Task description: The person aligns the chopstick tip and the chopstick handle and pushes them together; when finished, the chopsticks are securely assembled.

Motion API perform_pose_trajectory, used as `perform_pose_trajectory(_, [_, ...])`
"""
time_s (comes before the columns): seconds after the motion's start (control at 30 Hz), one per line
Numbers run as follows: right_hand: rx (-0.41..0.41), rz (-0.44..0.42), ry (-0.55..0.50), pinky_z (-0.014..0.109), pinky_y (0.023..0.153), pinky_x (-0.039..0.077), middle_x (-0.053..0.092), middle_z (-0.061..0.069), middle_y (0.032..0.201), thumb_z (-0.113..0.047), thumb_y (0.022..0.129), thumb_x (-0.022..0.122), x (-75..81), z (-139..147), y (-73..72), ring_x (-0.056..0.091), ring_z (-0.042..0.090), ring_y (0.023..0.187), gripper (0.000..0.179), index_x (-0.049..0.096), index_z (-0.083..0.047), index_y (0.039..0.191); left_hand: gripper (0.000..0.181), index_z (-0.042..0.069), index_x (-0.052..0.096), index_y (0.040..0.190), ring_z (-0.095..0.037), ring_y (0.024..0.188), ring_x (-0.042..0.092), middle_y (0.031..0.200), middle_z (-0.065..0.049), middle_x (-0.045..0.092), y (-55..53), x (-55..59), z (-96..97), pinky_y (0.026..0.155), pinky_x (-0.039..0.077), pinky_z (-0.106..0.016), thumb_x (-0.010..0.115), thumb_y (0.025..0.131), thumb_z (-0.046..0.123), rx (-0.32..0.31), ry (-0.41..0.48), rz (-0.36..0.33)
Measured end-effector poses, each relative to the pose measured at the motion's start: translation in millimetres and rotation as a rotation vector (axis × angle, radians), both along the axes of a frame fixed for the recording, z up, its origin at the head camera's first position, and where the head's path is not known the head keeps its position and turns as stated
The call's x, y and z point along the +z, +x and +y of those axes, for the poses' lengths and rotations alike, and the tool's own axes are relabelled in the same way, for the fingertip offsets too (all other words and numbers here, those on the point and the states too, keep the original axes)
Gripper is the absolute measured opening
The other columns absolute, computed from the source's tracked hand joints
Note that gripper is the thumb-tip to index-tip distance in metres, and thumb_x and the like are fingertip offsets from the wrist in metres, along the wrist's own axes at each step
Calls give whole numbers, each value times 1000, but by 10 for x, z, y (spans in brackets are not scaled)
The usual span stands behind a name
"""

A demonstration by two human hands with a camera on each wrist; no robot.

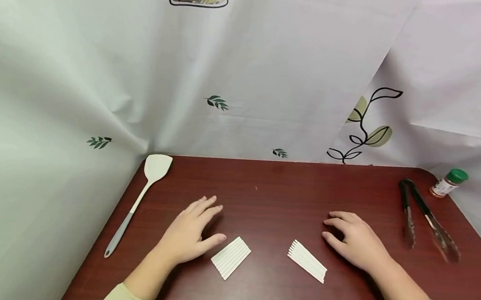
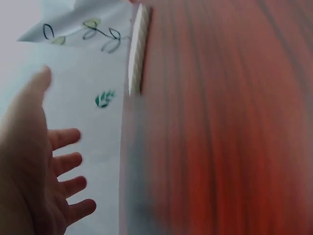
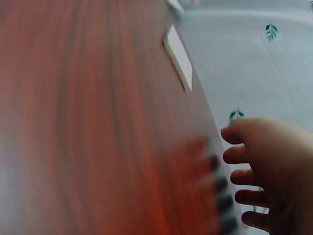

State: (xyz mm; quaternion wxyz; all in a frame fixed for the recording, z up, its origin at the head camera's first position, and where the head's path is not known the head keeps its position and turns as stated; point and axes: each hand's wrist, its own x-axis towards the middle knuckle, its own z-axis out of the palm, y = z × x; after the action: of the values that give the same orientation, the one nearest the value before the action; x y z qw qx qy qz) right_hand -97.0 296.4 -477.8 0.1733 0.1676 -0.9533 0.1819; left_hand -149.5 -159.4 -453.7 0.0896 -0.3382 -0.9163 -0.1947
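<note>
Two flat rows of thin white sticks lie on the dark red table: a left row (image 1: 231, 258) and a right row (image 1: 307, 261). My left hand (image 1: 192, 231) is spread just up and left of the left row, its thumb tip close to the sticks. Off to the right of the other row is my right hand (image 1: 355, 240), fingers relaxed and holding nothing. The left wrist view shows the left hand (image 2: 44, 161) with fingers apart and a row of sticks (image 2: 139, 49) beyond. In the right wrist view the right hand (image 3: 271, 171) has loosely bent fingers.
A white spatula with a grey handle (image 1: 122, 234) lies along the table's left edge. At the right are metal tongs with black handles (image 1: 420, 202) and a green-capped jar (image 1: 448, 183). A patterned white cloth (image 1: 239, 74) hangs behind the table (image 1: 269, 190).
</note>
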Motion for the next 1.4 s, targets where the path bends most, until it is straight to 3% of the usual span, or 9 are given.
perform_pose_trajectory(0.17, [19, 74, -72, 60, 95, 51, 74, 13, 119, -17, 82, 88, -105, -168, 6, 66, 39, 116, 22, 83, -11, 103, 55, 11, 73, 133, -37, 141, 54, 148, -10, 62, 31, -83, 204, 114, 44, -56, 72, 97, 52, -3, 7, -46])
perform_pose_trajectory(0.37, [51, 124, -159, 60, 97, 47, 75, 12, 115, -14, 80, 89, -208, -323, 31, 66, 41, 117, 19, 84, -12, 98, 36, 15, 80, 118, -25, 126, 64, 130, -3, 73, 70, -176, 322, 107, 50, -50, 77, 94, 41, 0, -3, -38])
perform_pose_trajectory(0.63, [80, 106, -242, 59, 99, 46, 76, 6, 115, -17, 78, 93, -257, -484, 134, 65, 42, 122, 18, 86, -17, 94, 25, 20, 85, 106, -31, 130, 63, 129, -2, 75, 147, -283, 330, 108, 48, -55, 86, 85, 34, 54, 72, -12])
perform_pose_trajectory(0.8, [75, 120, -240, 43, 97, 47, 76, -1, 109, -19, 73, 96, -255, -521, 194, 67, 31, 115, 20, 86, -17, 91, 20, 21, 87, 101, -33, 127, 65, 124, -1, 77, 211, -355, 363, 106, 49, -56, 91, 81, 25, 52, 150, 21])
perform_pose_trajectory(0.97, [82, 144, -236, 24, 89, 44, 71, -10, 100, -20, 70, 97, -238, -564, 265, 61, 15, 102, 26, 87, -17, 93, 15, 22, 87, 94, -21, 112, 66, 112, 4, 77, 252, -397, 408, 99, 51, -48, 92, 79, 22, 41, 212, 66])
perform_pose_trajectory(1.17, [108, 160, -248, 21, 86, 43, 67, -15, 95, -16, 69, 96, -237, -611, 306, 59, 12, 96, 25, 87, -17, 93, 16, 21, 87, 92, -15, 101, 63, 105, 8, 74, 290, -416, 453, 92, 52, -42, 93, 77, 22, 57, 239, 73])
perform_pose_trajectory(1.4, [133, 151, -287, 17, 78, 41, 65, -19, 91, -11, 70, 97, -258, -614, 293, 56, 8, 91, 24, 87, -17, 91, 15, 18, 85, 92, -9, 92, 60, 96, 15, 71, 318, -424, 511, 85, 51, -35, 92, 79, 14, 66, 307, 11])
